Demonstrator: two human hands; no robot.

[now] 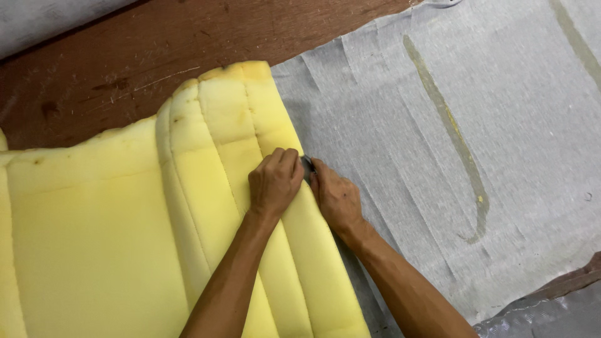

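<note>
A thick yellow foam cushion [113, 231] with stitched-looking ribs lies on a wooden surface [125, 56], its right edge over a grey fabric sheet [388, 112]. My left hand [274, 181] presses on the foam's right rib near the edge, fingers curled down. My right hand [335, 195] sits just beside it at the foam's edge, closed around a small dark tool [307, 165] whose tip shows between the two hands. What kind of tool it is cannot be made out.
A yellowish-green glue-like streak [457, 144] runs down the grey fabric, and another streak [579, 44] shows at the top right. A shiny grey plastic sheet [551, 316] lies at the bottom right corner.
</note>
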